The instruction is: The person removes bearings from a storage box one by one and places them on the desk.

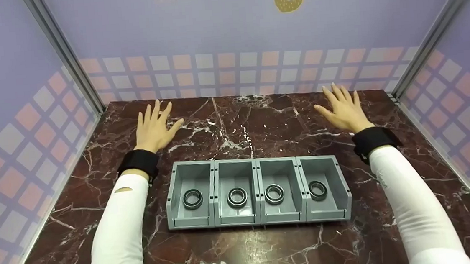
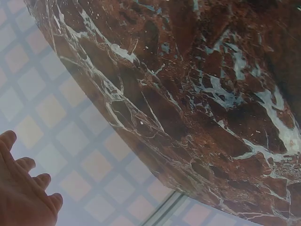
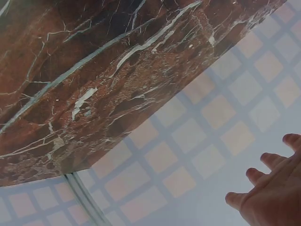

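In the head view my left hand (image 1: 154,129) is spread over the far left of the table, fingers straight and holding nothing. On the far right my right hand (image 1: 344,113) is spread in the same way, also holding nothing. Between and nearer than the hands stands a row of several joined grey bins (image 1: 237,220). Each bin holds one ring-shaped bearing: a dark-rimmed one (image 1: 185,199) at the left end, two brighter ones (image 1: 229,198) (image 1: 267,194) in the middle, and a dark one (image 1: 324,189) at the right end. Each wrist view shows fingers at its lower corner.
The dark red marbled table (image 1: 228,254) ends at a lilac back wall (image 1: 218,28) with a checkered band. Side walls (image 1: 2,104) rise at left and right, joined by grey metal corner posts (image 1: 65,53). Black bands (image 1: 139,164) circle both wrists.
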A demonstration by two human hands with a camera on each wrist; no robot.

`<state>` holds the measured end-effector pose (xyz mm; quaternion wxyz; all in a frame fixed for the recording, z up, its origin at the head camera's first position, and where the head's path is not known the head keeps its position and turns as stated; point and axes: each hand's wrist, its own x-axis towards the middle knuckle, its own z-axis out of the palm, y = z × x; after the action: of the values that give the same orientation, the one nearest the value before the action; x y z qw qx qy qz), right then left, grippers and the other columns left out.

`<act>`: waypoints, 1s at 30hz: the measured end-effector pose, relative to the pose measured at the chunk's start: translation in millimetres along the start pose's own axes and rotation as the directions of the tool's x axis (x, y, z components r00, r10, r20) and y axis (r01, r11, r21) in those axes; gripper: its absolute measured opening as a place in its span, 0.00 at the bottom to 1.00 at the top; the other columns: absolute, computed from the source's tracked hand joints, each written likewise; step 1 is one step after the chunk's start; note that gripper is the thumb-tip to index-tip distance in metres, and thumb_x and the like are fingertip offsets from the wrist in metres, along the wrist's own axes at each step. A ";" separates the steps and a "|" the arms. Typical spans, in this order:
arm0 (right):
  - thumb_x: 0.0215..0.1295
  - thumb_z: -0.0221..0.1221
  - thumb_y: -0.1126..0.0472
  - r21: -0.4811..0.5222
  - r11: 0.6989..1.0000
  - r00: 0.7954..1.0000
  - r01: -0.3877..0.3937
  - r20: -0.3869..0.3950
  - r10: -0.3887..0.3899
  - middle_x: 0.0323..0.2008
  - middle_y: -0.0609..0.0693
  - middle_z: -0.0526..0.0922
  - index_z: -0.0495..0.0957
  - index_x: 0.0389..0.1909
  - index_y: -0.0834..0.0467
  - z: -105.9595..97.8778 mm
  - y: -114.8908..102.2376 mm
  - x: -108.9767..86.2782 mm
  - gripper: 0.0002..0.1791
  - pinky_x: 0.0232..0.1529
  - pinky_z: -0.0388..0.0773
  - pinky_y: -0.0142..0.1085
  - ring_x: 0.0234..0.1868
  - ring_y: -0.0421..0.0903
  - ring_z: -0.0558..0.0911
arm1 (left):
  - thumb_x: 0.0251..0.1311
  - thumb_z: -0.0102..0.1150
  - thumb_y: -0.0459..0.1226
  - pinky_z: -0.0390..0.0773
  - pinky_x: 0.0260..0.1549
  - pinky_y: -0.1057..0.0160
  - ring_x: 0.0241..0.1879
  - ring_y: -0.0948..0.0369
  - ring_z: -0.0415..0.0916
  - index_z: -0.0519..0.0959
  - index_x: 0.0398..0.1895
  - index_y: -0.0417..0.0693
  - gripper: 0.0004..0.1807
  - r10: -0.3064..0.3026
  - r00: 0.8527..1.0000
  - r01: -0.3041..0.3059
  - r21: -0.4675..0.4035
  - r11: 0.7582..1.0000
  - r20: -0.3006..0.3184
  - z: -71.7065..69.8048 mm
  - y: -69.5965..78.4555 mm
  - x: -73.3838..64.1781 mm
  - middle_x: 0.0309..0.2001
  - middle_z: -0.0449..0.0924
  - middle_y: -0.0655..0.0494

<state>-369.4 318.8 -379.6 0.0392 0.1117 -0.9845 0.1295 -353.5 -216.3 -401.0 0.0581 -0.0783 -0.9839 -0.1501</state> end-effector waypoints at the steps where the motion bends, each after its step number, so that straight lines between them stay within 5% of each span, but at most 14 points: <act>1: 0.78 0.40 0.31 -0.002 1.000 1.000 0.001 0.004 -0.001 0.81 0.67 0.41 0.46 0.83 0.59 0.1 -0.6 -0.9 0.47 0.73 0.25 0.65 0.81 0.67 0.38 | 0.77 0.39 0.61 0.28 0.75 0.41 0.80 0.39 0.31 0.49 0.84 0.49 0.42 0.002 1.000 -0.002 0.004 1.000 0.004 0.1 0.3 -1.0 0.83 0.37 0.38; 30: 0.79 0.44 0.35 0.021 1.000 1.000 0.016 -0.009 -0.016 0.80 0.67 0.47 0.47 0.83 0.60 2.6 -8.8 -41.8 0.45 0.73 0.27 0.65 0.80 0.68 0.43 | 0.78 0.40 0.59 0.32 0.75 0.40 0.80 0.38 0.36 0.51 0.84 0.46 0.41 0.036 0.999 -0.036 0.025 0.999 0.000 0.3 6.4 -30.1 0.82 0.41 0.36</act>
<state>-326.8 318.6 -384.4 0.0433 0.1195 -0.9820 0.1400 -323.0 -214.3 -403.5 0.0617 -0.0950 -0.9841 -0.1365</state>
